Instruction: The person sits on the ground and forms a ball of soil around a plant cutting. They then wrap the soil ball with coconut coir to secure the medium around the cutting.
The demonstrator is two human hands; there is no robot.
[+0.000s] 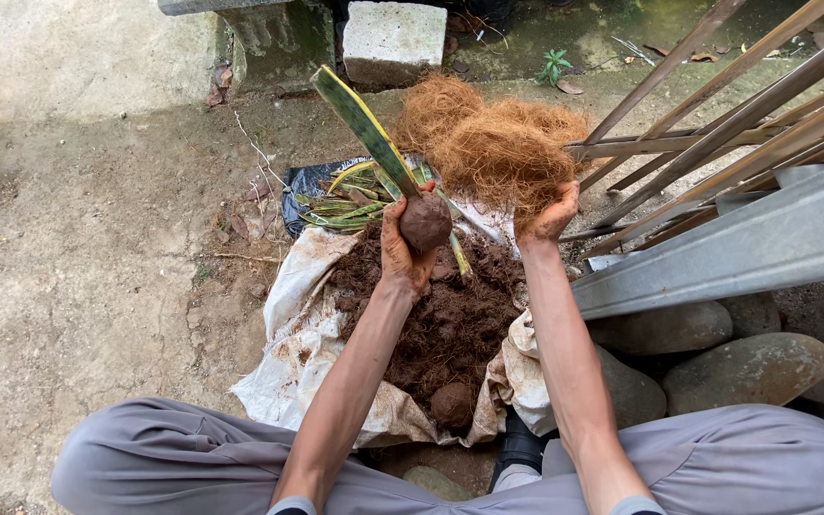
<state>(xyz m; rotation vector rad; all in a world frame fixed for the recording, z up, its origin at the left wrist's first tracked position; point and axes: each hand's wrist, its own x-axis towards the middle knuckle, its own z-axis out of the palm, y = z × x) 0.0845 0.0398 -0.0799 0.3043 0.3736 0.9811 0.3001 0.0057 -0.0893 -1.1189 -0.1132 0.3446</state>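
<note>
My left hand (401, 250) grips a snake-plant cutting whose base is packed in a brown soil ball (426, 222); its long green leaf with yellow edges (362, 124) points up and to the left. My right hand (553, 216) holds up a large clump of orange-brown coconut fibre (503, 143) just to the right of the soil ball. Both hands hover over a heap of dark brown soil (450, 319) on a white sack (299, 334). A second soil ball (452, 403) lies at the near edge of the heap.
More snake-plant leaves (340, 205) lie on a black bag behind the sack. Bamboo poles (717, 124) and a grey metal channel (746, 248) lean in from the right above rounded stones (746, 367). A concrete block (393, 38) stands beyond. My grey-trousered knees flank the sack.
</note>
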